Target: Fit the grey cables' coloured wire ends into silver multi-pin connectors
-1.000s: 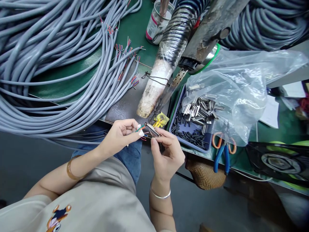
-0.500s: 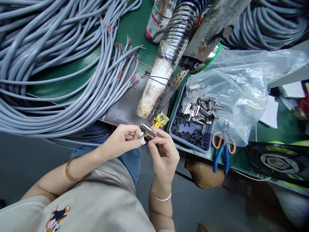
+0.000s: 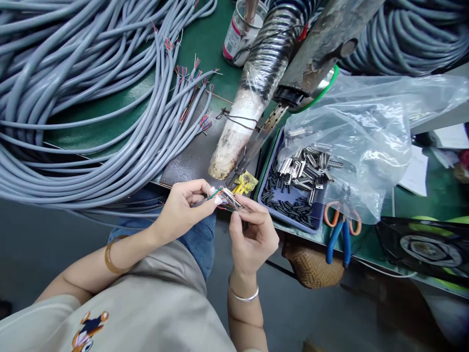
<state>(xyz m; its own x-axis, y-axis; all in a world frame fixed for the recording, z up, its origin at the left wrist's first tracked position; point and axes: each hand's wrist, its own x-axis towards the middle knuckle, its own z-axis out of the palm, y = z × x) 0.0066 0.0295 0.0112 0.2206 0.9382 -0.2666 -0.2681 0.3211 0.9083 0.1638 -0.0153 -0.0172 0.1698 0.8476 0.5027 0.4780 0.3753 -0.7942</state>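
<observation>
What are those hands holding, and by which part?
The right hand grips a metal connector by its right end; the left hand pinches thin coloured wires close to the connector.

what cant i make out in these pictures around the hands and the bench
All in the head view:
Thin coloured wires: partly hidden by the bare left hand.
Small silver metal connector, in the bare right hand: pins too small to count.
Blue plastic tray: far right side obscured by the clear plastic bag.
Thick grey cables: cut off by the left edge.
Clear jar with pink-and-white label: print too small to read.
</observation>
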